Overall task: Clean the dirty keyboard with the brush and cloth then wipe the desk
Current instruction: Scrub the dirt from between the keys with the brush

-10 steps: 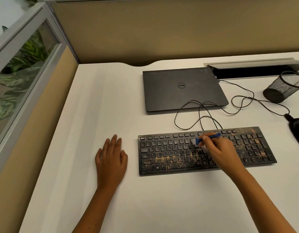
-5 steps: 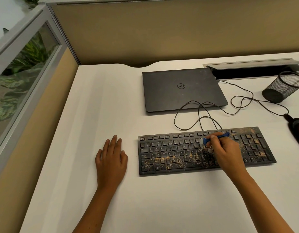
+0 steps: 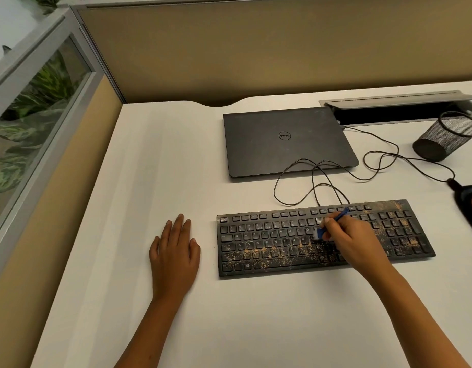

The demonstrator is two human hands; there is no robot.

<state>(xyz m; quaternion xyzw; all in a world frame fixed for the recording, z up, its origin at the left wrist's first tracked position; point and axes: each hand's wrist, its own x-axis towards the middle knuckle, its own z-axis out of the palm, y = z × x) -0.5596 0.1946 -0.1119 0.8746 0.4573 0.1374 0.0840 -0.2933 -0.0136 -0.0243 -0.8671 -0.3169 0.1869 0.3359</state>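
A black keyboard (image 3: pixel 269 244) lies on the white desk (image 3: pixel 150 168), speckled with tan dust along its lower rows and right end. My right hand (image 3: pixel 354 243) holds a small blue brush (image 3: pixel 331 224), its bristle end down on the keys near the middle of the keyboard. My left hand (image 3: pixel 175 254) rests flat on the desk just left of the keyboard, fingers apart, holding nothing. No cloth is visible.
A closed black laptop (image 3: pixel 288 142) lies behind the keyboard. A black cable (image 3: pixel 317 181) loops between them. A mesh pen cup (image 3: pixel 446 136) lies tipped at the right. A dark object (image 3: pixel 468 203) sits at the right edge. An open cable tray (image 3: pixel 402 104) runs along the back.
My right hand has drawn the brush toward me, from the upper key rows down to the middle rows. My left hand has stayed put.
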